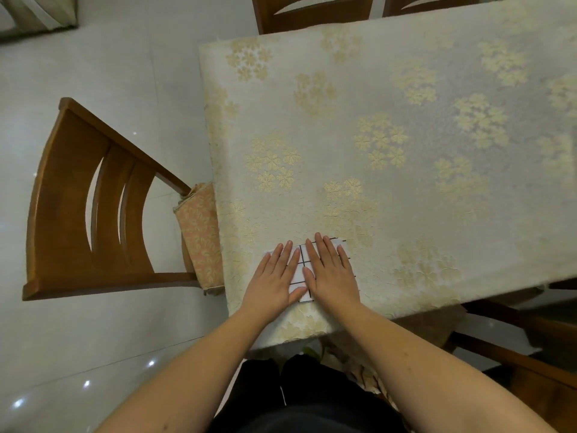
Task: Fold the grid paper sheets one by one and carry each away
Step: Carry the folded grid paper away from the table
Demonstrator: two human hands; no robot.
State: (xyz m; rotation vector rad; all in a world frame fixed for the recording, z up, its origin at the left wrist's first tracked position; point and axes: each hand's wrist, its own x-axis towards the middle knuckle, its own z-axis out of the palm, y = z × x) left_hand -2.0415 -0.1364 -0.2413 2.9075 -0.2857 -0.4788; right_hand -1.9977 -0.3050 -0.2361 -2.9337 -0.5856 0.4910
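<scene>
A white grid paper sheet (302, 266) with black lines lies near the table's front edge, mostly hidden under both hands. My left hand (274, 278) lies flat on its left part, fingers straight and spread. My right hand (331, 269) presses flat on its right part, fingers straight, thumb beside the left thumb. Whether the sheet is folded cannot be told, since only a strip between the hands and its far edge show.
The table (390, 126) wears a pale cloth with gold flowers. A wooden chair (87, 207) with a patterned cushion stands at its left end. Other chairs stand behind the far edge (312, 10) and at the right (515, 354). White tiled floor lies to the left.
</scene>
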